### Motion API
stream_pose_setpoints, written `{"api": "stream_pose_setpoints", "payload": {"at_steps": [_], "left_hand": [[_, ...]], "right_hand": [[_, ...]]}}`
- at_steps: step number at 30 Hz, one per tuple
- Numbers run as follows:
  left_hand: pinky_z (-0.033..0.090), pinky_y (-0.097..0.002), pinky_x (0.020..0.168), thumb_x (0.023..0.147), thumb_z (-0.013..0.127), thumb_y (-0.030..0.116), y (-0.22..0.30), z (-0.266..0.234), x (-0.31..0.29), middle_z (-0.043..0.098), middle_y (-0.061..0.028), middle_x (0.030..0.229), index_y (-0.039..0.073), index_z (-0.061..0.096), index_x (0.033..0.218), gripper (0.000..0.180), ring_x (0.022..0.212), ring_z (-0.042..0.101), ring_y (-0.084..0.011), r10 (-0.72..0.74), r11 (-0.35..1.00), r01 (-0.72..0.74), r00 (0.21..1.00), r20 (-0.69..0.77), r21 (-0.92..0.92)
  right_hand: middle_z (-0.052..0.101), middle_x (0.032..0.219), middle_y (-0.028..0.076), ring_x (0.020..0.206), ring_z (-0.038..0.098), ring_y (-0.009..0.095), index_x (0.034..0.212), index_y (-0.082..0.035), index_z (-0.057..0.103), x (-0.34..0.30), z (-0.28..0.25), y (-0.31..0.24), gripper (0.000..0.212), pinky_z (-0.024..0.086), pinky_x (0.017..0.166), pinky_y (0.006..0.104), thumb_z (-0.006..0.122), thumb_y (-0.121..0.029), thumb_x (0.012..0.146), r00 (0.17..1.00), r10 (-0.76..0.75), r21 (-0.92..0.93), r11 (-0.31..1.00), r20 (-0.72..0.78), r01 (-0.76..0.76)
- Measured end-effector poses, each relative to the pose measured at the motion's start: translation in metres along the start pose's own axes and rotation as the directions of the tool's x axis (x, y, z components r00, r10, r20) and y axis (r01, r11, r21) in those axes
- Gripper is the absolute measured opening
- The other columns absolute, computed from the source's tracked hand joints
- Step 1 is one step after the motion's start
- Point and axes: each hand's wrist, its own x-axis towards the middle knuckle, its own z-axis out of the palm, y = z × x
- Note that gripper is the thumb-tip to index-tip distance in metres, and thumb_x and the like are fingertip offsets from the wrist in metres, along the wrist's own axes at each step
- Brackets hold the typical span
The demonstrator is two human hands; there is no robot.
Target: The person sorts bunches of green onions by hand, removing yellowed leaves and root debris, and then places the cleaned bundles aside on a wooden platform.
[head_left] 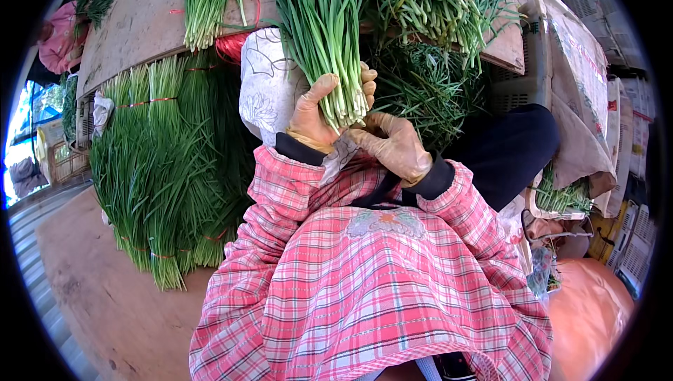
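- My left hand (312, 118), in a tan rubber glove, is closed around the pale stem ends of a bunch of long green chives (319, 30); the thumb lies across the front.
- My right hand (396, 146), gloved the same, is curled against the bunch's base from 4 o'clock, its fingertips tucked under the white tips; I cannot tell whether it pinches anything.
- The bunch stands at 12 o'clock from my lap, its leaves fanning away over the worn wooden board (140, 23).
- To do this well, I judge the stem ends should stay level and the left-hand squeeze firm but not bruising.
- Tied chive bundles (165, 171) lie at 9 o'clock; loose chives (427, 83) sit at 1 o'clock.
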Motion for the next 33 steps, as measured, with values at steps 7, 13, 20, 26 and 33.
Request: {"api": "stream_pose_setpoints", "payload": {"at_steps": [7,13,20,26,33], "left_hand": [[0.048,-0.0419,0.092,0.08,0.066,0.028,-0.004,-0.001,0.0,0.054,-0.0222,0.121,-0.007,0.038,0.13,0.067,0.104,0.059,-0.0297,-0.015,1.0,0.015,1.0,-0.005,0.005],[0.048,-0.0425,0.093,0.08,0.065,0.031,-0.003,0.004,0.001,0.048,-0.026,0.128,-0.009,0.033,0.133,0.073,0.106,0.059,-0.0301,-0.015,0.999,0.017,0.999,0.039,-0.047],[0.047,-0.0427,0.093,0.083,0.061,0.032,-0.004,-0.001,0.002,0.049,-0.0239,0.128,-0.006,0.035,0.134,0.069,0.106,0.059,-0.0294,-0.005,0.996,0.014,0.995,0.099,-0.086],[0.048,-0.0424,0.091,0.082,0.062,0.031,-0.004,0.001,0.001,0.054,-0.0227,0.123,-0.006,0.037,0.133,0.068,0.102,0.06,-0.0286,0.009,0.997,-0.004,0.998,0.062,-0.082],[0.049,-0.0417,0.091,0.081,0.064,0.029,-0.003,0.002,0.002,0.053,-0.022,0.124,-0.008,0.033,0.134,0.071,0.102,0.06,-0.0286,0.006,0.995,0.002,0.997,0.071,-0.102]], "right_hand": [[0.064,0.073,0.011,0.06,0.058,0.013,0.076,0.004,0.065,-0.036,-0.053,-0.016,0.007,0.046,0.056,0.0222,0.066,-0.002,0.078,0.945,-0.119,0.376,0.927,0.304,-0.004],[0.064,0.076,0.007,0.065,0.06,0.013,0.095,0.006,0.063,-0.02,-0.049,-0.015,0.032,0.049,0.06,0.0262,0.073,-0.018,0.077,0.989,-0.138,-0.302,0.946,-0.048,0.117],[0.064,0.074,0.009,0.062,0.055,0.01,0.087,0.004,0.066,-0.01,-0.019,-0.015,0.017,0.047,0.061,0.0233,0.068,-0.012,0.08,0.965,0.129,0.163,0.972,0.227,-0.169],[0.067,0.085,0.009,0.075,0.062,0.012,0.091,0.004,0.066,-0.025,-0.059,0.006,0.015,0.05,0.069,0.0261,0.068,-0.006,0.079,0.985,0.055,0.015,0.998,0.161,-0.058],[0.065,0.079,0.006,0.061,0.053,0.007,0.101,0.005,0.062,-0.001,-0.004,0.004,0.024,0.044,0.058,0.0204,0.064,-0.013,0.086,0.974,0.141,0.27,0.945,0.178,-0.186]]}}
